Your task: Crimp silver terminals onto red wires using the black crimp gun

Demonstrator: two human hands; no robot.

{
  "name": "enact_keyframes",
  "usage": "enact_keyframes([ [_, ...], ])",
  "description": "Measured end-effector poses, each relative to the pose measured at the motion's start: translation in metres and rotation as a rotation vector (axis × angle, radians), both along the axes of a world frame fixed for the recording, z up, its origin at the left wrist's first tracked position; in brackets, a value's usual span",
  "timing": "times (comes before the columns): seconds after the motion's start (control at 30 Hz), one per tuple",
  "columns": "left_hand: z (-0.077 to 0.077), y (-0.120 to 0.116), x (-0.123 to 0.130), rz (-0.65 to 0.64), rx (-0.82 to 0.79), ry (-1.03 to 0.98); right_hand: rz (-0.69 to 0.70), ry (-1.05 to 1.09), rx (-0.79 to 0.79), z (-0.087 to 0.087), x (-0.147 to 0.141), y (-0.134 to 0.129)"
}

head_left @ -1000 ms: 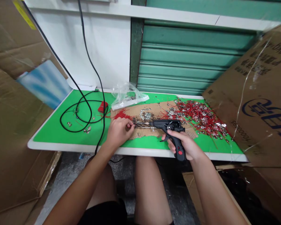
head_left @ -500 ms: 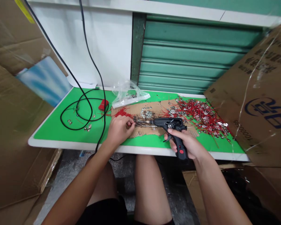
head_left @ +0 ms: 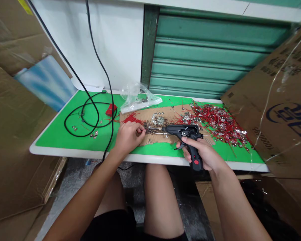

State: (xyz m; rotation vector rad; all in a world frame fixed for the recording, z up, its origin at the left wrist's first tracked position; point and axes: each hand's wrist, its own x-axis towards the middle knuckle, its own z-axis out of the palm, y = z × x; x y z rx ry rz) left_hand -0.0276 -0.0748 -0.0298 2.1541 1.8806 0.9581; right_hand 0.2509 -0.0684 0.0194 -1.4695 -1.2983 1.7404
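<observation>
My right hand [head_left: 200, 150] is wrapped round the grip of a black soldering gun [head_left: 183, 131], whose metal tip points left. My left hand [head_left: 130, 135] is pinched close to that tip; whatever lies between its fingers is too small to make out. Under the tip lies a brown cardboard sheet [head_left: 165, 112] with dark marks. Small round metal parts [head_left: 159, 120] sit on it, and a bundle of red wires [head_left: 132, 118] fans out behind my left hand. To the right is a big pile of red wires with metal discs [head_left: 218, 122].
A clear plastic bag [head_left: 137, 98] with metal parts lies at the back. A black cable [head_left: 111, 100] hangs down and crosses the green table [head_left: 52, 135] near a red block [head_left: 110, 109]. Cardboard boxes [head_left: 278, 110] flank both sides.
The view has shifted slightly. The soldering gun and both hands keep nearly the same places over the cardboard, the tip still beside my left fingers.
</observation>
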Motion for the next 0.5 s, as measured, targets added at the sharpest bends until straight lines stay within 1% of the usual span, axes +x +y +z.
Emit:
enact_keyframes([
  [0.27,-0.0013,-0.0002,-0.0003,0.007,0.019,0.006,0.010,-0.042,0.010,0.0045,-0.0024,0.0002],
  [0.5,-0.0012,-0.0001,-0.0007,-0.012,0.014,-0.019,-0.002,-0.034,0.018,0.0050,-0.0028,-0.0013],
])
